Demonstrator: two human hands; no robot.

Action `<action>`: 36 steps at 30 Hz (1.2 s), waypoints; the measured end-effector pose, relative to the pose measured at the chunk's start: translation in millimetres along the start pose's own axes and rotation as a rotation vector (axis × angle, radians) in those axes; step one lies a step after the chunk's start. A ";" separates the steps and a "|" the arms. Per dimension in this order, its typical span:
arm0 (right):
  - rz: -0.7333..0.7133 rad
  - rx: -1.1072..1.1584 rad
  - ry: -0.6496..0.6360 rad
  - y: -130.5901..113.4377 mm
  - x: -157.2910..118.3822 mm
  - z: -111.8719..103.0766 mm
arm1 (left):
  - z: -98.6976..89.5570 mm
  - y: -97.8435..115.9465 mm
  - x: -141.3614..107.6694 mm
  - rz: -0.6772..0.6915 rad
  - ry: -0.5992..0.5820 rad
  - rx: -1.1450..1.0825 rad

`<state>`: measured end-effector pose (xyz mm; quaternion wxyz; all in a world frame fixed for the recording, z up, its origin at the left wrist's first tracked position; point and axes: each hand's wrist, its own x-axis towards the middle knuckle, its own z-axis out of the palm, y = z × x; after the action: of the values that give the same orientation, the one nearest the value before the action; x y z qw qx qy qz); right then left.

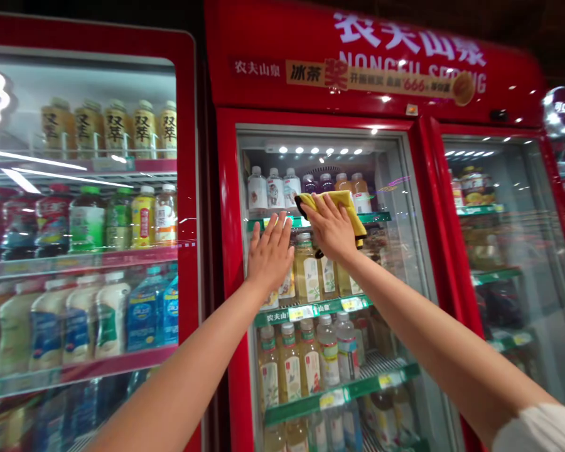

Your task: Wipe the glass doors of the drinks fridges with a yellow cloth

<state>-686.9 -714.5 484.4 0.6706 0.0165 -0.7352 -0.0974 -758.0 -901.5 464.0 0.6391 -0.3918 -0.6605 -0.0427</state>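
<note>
A yellow cloth with a dark edge [355,216] lies against the glass door [400,251] of a red drinks cooler [226,188]. My right hand [332,227] is spread over the cloth and presses it to the glass, with part of the cloth sticking out to the right of the fingers. Left of it, my left hand [269,254] rests with fingers stretched out and palm toward the same door, holding nothing. Bottles on green-edged shelves show behind the glass, around both hands.
Another cooler [186,157] with rows of bottles stands at the left. A second glass door [508,207] is on the right, beyond a red frame [445,251]. A round lit sign [564,112] hangs at the far right.
</note>
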 end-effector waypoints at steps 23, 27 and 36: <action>0.213 -0.006 0.151 93.5 -67.1 3.8 | 33.7 50.9 26.4 0.104 0.039 -0.093; 0.036 0.033 0.078 101.4 -48.8 -6.1 | 40.8 68.2 40.5 0.107 0.040 -0.102; 0.282 -0.035 0.163 129.4 -87.2 2.1 | 52.8 88.9 40.9 0.146 0.056 -0.102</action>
<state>-666.5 -573.8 419.9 0.7352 -0.0908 -0.6716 -0.0132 -744.9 -791.8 450.9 0.6378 -0.4698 -0.6090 -0.0404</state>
